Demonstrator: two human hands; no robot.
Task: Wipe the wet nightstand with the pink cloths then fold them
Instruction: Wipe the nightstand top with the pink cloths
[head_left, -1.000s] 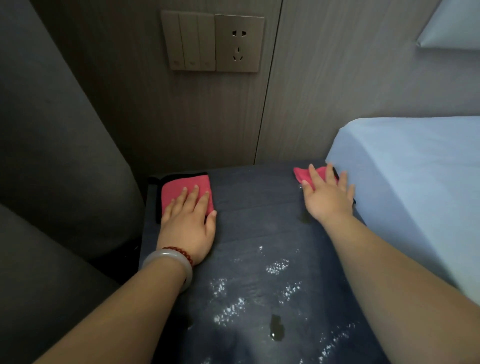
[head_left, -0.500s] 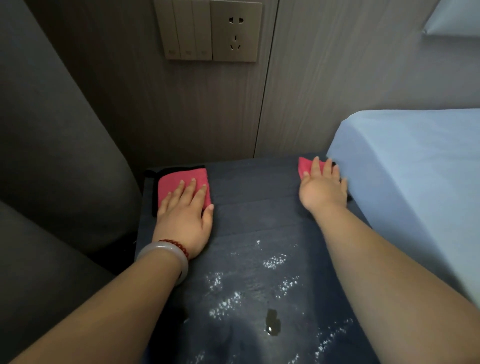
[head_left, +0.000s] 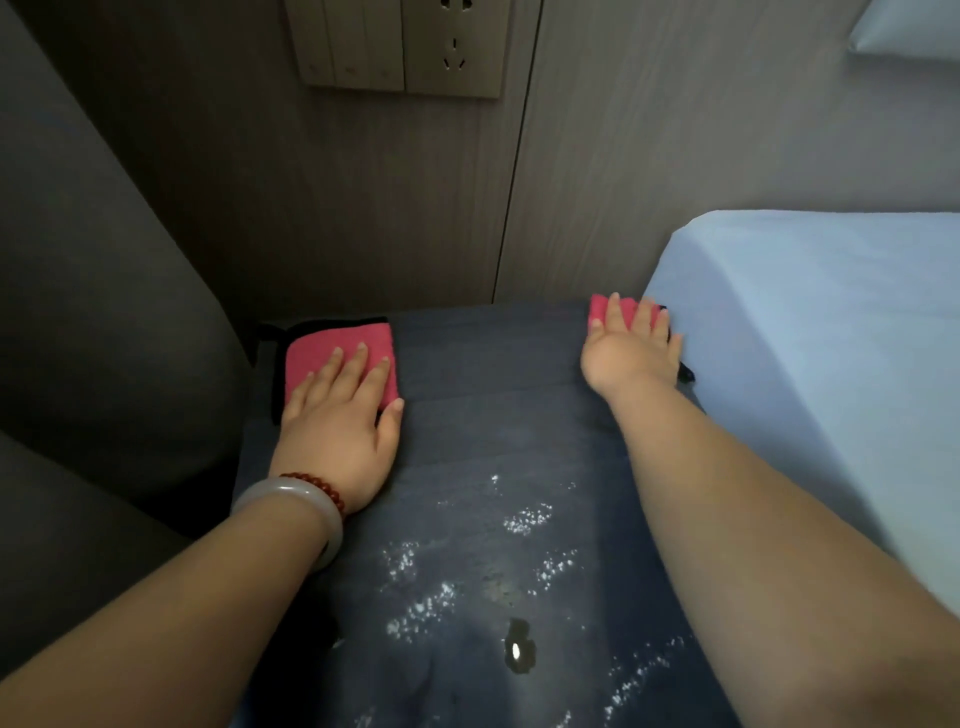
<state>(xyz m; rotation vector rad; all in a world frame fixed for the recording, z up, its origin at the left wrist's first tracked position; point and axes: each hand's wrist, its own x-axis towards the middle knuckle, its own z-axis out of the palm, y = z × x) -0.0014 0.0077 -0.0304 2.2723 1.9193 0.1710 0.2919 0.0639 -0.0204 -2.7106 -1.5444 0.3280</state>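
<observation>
Nightstand w/ 2 pink cloths; 2 hands

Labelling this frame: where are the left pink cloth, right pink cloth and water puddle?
left pink cloth (head_left: 322, 349): head view, bare face near its far edge.
right pink cloth (head_left: 600, 310): head view, exposed far-left corner.
water puddle (head_left: 519, 649): head view, its glinting middle.

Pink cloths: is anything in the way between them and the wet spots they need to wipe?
No, nothing visible is. The left hand presses the left cloth, and the right hand presses the right cloth, at the back of the nightstand. The wet spots lie nearer, with only bare top between.
</observation>
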